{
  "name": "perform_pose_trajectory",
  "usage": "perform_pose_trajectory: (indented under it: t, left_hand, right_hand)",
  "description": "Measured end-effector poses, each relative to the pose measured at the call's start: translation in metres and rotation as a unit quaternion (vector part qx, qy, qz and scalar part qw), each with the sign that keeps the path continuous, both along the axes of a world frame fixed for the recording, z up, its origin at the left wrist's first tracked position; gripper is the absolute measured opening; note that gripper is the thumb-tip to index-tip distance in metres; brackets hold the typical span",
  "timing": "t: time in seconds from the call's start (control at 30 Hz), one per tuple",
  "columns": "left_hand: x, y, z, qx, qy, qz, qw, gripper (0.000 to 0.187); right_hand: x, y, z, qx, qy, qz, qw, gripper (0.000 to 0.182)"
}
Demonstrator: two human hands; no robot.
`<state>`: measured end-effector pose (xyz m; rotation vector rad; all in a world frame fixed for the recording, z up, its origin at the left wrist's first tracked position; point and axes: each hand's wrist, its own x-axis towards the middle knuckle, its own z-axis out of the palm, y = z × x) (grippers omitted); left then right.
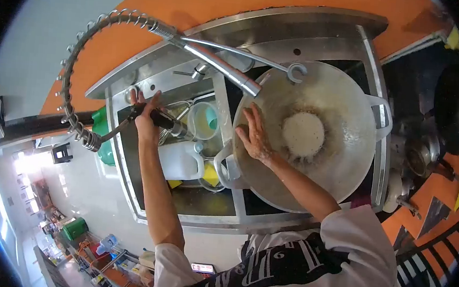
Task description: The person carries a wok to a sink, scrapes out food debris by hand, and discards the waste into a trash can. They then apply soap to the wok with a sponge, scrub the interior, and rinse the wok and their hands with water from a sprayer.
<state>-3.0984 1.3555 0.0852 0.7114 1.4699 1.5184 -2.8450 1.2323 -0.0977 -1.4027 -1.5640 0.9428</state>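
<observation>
A large two-handled wok rests tilted toward me over the right basin, with cloudy liquid pooled in its middle. My right hand is inside its left rim, palm down and fingers stretched out against the metal. It holds nothing that I can see. My left hand grips the black handle of a sink spray nozzle above the left basin. The nozzle points right, toward a clear plastic tub. A coiled spring hose arches from the tap to that hand.
In the left basin are a white jug, a yellow sponge and a whisk. The metal tap spout and a hooked bracket reach over the wok's left side. Pans stand at the right.
</observation>
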Motion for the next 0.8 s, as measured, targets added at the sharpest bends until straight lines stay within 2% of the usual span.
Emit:
perform_pose_trajectory:
  t: [0.1, 0.13, 0.17, 0.2, 0.23, 0.3, 0.37, 0.43, 0.47, 0.53, 0.57, 0.63, 0.67, 0.7, 0.77, 0.8]
  left_hand:
    - [0.012, -0.006, 0.013, 0.046, -0.013, -0.027, 0.998, 0.036]
    - [0.016, -0.009, 0.006, 0.061, -0.025, -0.038, 0.997, 0.018]
    - [0.034, -0.016, 0.007, 0.06, -0.029, -0.038, 0.997, 0.018]
    - [0.063, -0.024, 0.014, 0.076, -0.086, -0.036, 0.993, 0.022]
    - [0.089, -0.033, 0.021, 0.09, -0.143, -0.032, 0.985, 0.033]
    - [0.128, -0.042, 0.026, 0.095, -0.135, -0.019, 0.986, 0.038]
    - [0.15, -0.047, 0.027, 0.1, -0.124, -0.008, 0.987, 0.044]
    - [0.162, -0.048, 0.027, 0.135, -0.017, 0.009, 0.991, 0.043]
    - [0.164, -0.044, 0.022, 0.131, -0.028, 0.032, 0.991, 0.042]
    - [0.165, -0.041, 0.021, 0.139, -0.026, 0.021, 0.99, 0.041]
    - [0.167, -0.039, 0.022, 0.147, -0.025, 0.015, 0.989, 0.041]
    - [0.176, -0.036, 0.022, 0.134, -0.012, 0.018, 0.991, 0.041]
    - [0.182, -0.035, 0.023, 0.119, 0.002, 0.028, 0.992, 0.043]
    - [0.186, -0.036, 0.024, 0.121, 0.0, 0.026, 0.992, 0.043]
    - [0.193, -0.042, 0.029, 0.094, 0.091, -0.056, 0.99, 0.048]
    - [0.197, -0.044, 0.033, 0.072, 0.156, -0.068, 0.983, 0.05]
  right_hand:
    - [-0.02, 0.001, 0.001, 0.045, 0.003, -0.049, 0.998, 0.063]
    - [-0.023, 0.001, 0.002, 0.045, 0.001, -0.047, 0.998, 0.063]
    - [-0.024, 0.003, 0.008, 0.089, -0.067, 0.041, 0.993, 0.062]
    - [-0.023, 0.004, 0.012, 0.13, -0.134, 0.128, 0.974, 0.062]
    - [-0.022, 0.005, 0.011, 0.127, -0.137, 0.126, 0.974, 0.062]
    - [-0.016, 0.023, 0.007, 0.17, -0.173, 0.182, 0.953, 0.059]
    - [0.007, 0.062, -0.027, 0.192, -0.16, 0.185, 0.95, 0.063]
    - [0.016, 0.094, -0.055, 0.143, -0.171, 0.055, 0.973, 0.063]
    - [0.016, 0.097, -0.044, 0.142, -0.169, 0.051, 0.974, 0.063]
    - [0.017, 0.11, -0.011, 0.16, -0.223, -0.136, 0.952, 0.066]
    - [0.016, 0.101, -0.01, 0.16, -0.223, -0.142, 0.951, 0.066]
    - [0.011, 0.069, -0.014, 0.189, -0.177, 0.057, 0.964, 0.067]
    - [0.018, 0.064, -0.013, 0.159, -0.163, 0.161, 0.96, 0.078]
    - [0.029, 0.07, -0.015, 0.16, -0.166, 0.16, 0.96, 0.078]
    - [0.046, 0.083, -0.022, 0.123, -0.179, 0.027, 0.976, 0.078]
    - [0.041, 0.086, -0.024, 0.165, -0.193, -0.09, 0.963, 0.081]
